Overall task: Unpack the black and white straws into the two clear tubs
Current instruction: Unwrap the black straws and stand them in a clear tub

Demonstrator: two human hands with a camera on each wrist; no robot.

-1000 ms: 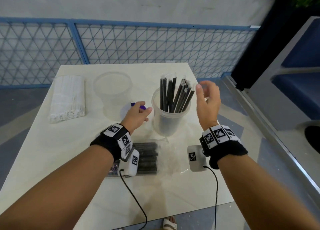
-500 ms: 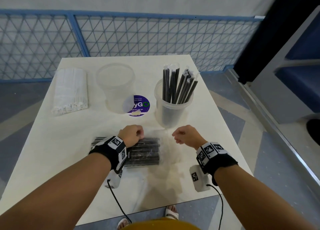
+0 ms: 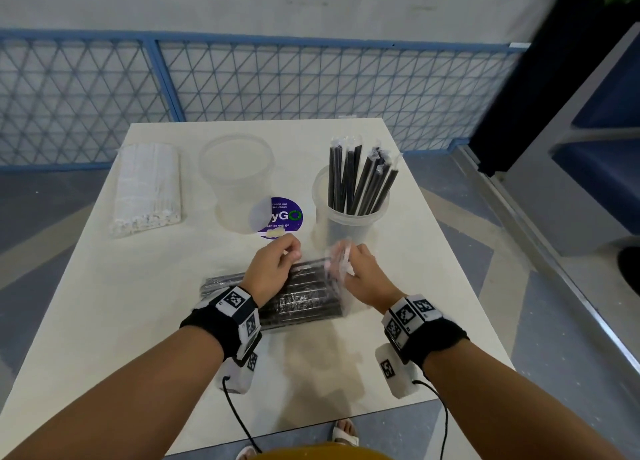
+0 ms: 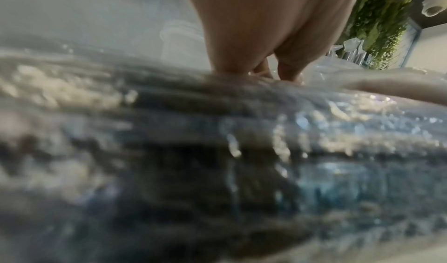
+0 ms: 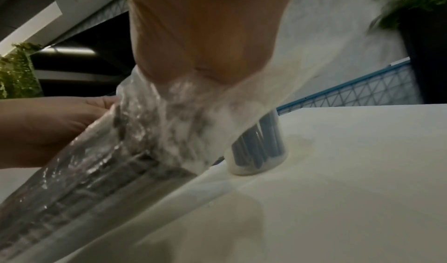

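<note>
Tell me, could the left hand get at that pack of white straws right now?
Probably yes. The pack of white straws lies in the open at the table's far left with nothing between. But the left hand is busy gripping the pack of black straws, so it must let go first.

A white table (image 3: pixel 138 321) stands before a blue mesh fence, carrying five items. A pack of white straws (image 3: pixel 147 189) lies at its far left; beside it stands an empty clear tub (image 3: pixel 239 179), then a round purple sticker (image 3: pixel 285 217), then a second clear tub (image 3: pixel 346 217) holding upright black straws (image 3: pixel 360 179). Nearer the front edge lies a clear bag of black straws (image 3: pixel 304 297), its right end lifted.
</note>
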